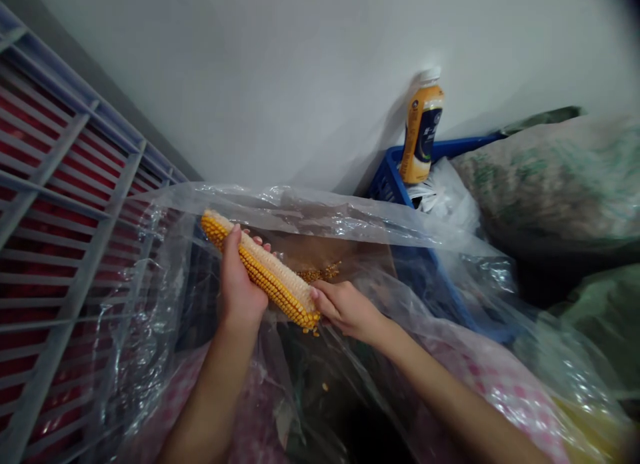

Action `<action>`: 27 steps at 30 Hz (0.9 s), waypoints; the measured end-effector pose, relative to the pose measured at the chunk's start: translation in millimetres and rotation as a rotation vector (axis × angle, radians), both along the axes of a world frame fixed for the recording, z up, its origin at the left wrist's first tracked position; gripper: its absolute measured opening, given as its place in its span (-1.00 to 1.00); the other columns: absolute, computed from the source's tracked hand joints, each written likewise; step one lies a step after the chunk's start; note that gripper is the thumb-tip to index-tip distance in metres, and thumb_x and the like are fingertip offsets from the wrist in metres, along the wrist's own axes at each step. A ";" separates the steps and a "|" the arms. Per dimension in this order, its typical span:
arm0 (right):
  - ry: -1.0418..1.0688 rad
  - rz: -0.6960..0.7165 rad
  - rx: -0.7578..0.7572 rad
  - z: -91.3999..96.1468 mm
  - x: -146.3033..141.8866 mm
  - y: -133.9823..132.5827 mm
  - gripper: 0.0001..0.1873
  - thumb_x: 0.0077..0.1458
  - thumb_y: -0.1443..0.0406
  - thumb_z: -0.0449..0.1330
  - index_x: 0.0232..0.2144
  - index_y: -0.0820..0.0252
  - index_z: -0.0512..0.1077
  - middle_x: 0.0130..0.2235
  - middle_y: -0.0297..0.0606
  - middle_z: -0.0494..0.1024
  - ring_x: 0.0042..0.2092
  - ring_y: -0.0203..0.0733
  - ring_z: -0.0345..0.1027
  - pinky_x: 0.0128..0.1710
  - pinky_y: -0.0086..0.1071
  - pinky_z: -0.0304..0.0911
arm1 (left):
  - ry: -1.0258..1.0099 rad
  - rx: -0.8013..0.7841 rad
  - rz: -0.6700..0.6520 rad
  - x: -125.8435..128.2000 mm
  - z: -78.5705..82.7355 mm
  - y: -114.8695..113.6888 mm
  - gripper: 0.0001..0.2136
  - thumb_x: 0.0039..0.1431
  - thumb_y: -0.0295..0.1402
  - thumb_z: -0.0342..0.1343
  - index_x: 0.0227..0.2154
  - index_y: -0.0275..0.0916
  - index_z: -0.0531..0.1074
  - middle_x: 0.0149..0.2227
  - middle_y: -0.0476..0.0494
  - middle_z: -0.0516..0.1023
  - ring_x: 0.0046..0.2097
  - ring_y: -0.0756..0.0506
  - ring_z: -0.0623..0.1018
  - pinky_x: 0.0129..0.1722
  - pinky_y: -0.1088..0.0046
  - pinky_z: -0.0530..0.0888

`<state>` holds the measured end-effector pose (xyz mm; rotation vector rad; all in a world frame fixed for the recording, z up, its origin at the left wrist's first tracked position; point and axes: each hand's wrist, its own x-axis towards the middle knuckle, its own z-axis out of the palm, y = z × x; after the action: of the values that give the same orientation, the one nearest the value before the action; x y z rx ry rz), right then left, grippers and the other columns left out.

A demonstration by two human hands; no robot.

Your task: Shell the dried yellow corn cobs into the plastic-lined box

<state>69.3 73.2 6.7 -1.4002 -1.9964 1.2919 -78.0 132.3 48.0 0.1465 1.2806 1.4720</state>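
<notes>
Head view only: the person's left hand [243, 287] is closed around the middle of a partly stripped yellow corn cob [265, 274], with the fingers wrapped behind it and the thumb on top, while the right hand [345, 311] is half curled against the cob's lower end, its fingertips [316, 294] pressing on the kernel rows. Cob is held in the air over a large clear crinkled plastic bag [350, 217], with pale bare rows along its upper side and orange-yellow kernels left along one edge. Risk, as a judgement: kernels pushed off at a sideways angle could bounce past the bag's slack, folded edge, and a slip of the wet-looking plastic could spill the pile. Inside the bag, a small clump of loose yellow kernels [317, 274] lies on a brown surface, and a single stray kernel [325, 387] sits lower down on the plastic. Behind it, a blue plastic lattice basket [387, 184] holds crumpled white plastic [440, 197] and a bottle of orange-yellow drink with a white cap [423, 127], upright against the white wall [250, 84]. Left, a grey slatted crate [60, 184] shows red inside; right, a bulging green-and-beige woven sack [545, 177].
</notes>
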 end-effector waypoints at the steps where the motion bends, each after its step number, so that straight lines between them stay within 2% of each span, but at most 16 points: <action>1: 0.087 -0.043 -0.049 -0.3 0.5 -0.6 -0.57 0.27 0.14 -0.19 -0.53 0.19 0.25 -0.63 -0.41 0.22 -0.57 -0.39 0.11 -0.50 -0.49 0.02 | -0.005 0.010 -0.001 -1.0 -0.1 0.6 -0.80 -0.06 -0.19 0.15 -0.48 -0.19 0.32 -0.55 0.08 0.35 -0.55 0.06 0.39 -0.48 0.50 0.37; 3: 0.262 -0.118 -0.167 -0.3 2.0 -1.5 -0.43 0.26 0.01 -0.29 -0.54 0.21 0.27 -0.62 -0.38 0.29 -0.56 -0.36 0.19 -0.49 -0.48 0.10 | -0.031 0.020 0.016 -3.8 -1.4 2.3 -0.81 -0.05 -0.20 0.14 -0.48 -0.19 0.32 -0.55 0.08 0.34 -0.55 0.06 0.39 -0.46 0.49 0.38; 5: 0.346 -0.138 -0.210 1.1 3.4 -1.7 -0.40 0.20 -0.08 -0.23 -0.45 0.24 0.35 -0.56 -0.36 0.34 -0.52 -0.34 0.24 -0.47 -0.47 0.15 | -0.066 0.015 0.054 -6.9 -3.4 4.2 -0.82 -0.02 -0.21 0.12 -0.49 -0.20 0.31 -0.56 0.08 0.33 -0.54 0.06 0.39 -0.45 0.48 0.39; 7: 0.322 -0.119 -0.156 3.3 4.2 -1.5 -0.45 0.14 -0.10 -0.07 -0.30 0.25 0.40 -0.51 -0.37 0.36 -0.48 -0.34 0.24 -0.47 -0.48 0.13 | -0.089 0.008 0.084 -9.5 -5.4 5.6 -0.83 -0.02 -0.23 0.11 -0.50 -0.21 0.30 -0.56 0.08 0.33 -0.54 0.06 0.39 -0.45 0.48 0.39; 9: 0.257 -0.095 -0.100 5.2 4.2 -1.5 -0.49 0.13 -0.07 -0.01 -0.22 0.25 0.39 -0.51 -0.39 0.36 -0.47 -0.35 0.22 -0.48 -0.50 0.09 | -0.089 0.010 0.093 -10.9 -6.8 6.0 -0.83 -0.02 -0.24 0.11 -0.50 -0.21 0.29 -0.55 0.08 0.34 -0.54 0.07 0.39 -0.44 0.48 0.39; 16: 0.209 -0.053 -0.091 6.6 3.5 -3.4 -0.59 0.21 0.00 -0.09 -0.36 0.20 0.29 -0.54 -0.42 0.34 -0.46 -0.36 0.23 -0.46 -0.51 0.07 | -0.072 -0.022 0.078 -8.5 -6.9 5.2 -0.84 -0.02 -0.25 0.11 -0.51 -0.21 0.30 -0.56 0.08 0.33 -0.54 0.06 0.39 -0.44 0.48 0.39; 27: 0.238 -0.053 -0.126 1.9 1.3 -3.0 -0.61 0.24 0.03 -0.13 -0.44 0.17 0.22 -0.56 -0.45 0.32 -0.51 -0.38 0.21 -0.48 -0.51 0.07 | -0.043 -0.013 0.065 -8.7 -10.6 5.5 -0.83 -0.04 -0.23 0.13 -0.50 -0.19 0.30 -0.56 0.08 0.33 -0.53 0.06 0.39 -0.44 0.51 0.39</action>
<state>70.7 70.1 8.5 -1.2770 -1.7370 1.5061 -86.7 137.8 37.4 0.0644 1.2704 1.5142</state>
